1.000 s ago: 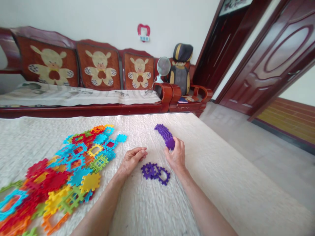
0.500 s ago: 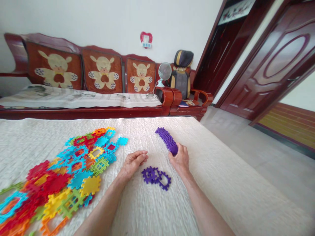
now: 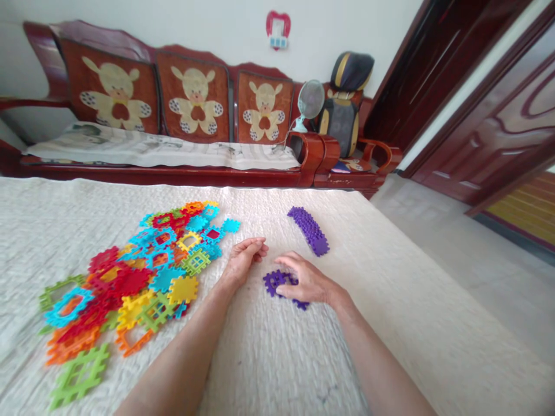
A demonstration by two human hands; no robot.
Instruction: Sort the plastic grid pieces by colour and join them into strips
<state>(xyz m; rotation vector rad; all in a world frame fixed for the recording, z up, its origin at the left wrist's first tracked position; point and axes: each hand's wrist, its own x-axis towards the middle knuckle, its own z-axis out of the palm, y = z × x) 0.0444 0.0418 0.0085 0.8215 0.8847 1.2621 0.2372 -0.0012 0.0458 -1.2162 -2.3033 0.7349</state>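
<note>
My right hand (image 3: 303, 279) reaches over two or so loose purple interlocking building tiles (image 3: 274, 279), thumb and fingers apart. It covers part of them, and I cannot tell whether it touches them. Beyond it lies a slanting row of overlapping purple tiles (image 3: 309, 228), with no hand on it. My left hand (image 3: 245, 258) rests to the left of the loose purple tiles, its fingers curled together and nothing visible in them. A large heap of red, blue, yellow, green and orange tiles (image 3: 134, 280) spreads to the left of my left hand.
The tiles lie on a table with a cream textured cloth (image 3: 416, 323). Behind its far edge stands a wooden sofa (image 3: 173, 173) with bear cushions (image 3: 195, 98). A small fan (image 3: 310, 99) and an armchair (image 3: 340, 124) stand at the back right, near wooden doors.
My right hand has let go of the purple row and moved toward me and left, over the loose purple tiles. My left hand keeps its place beside them. The camera view has tilted down.
</note>
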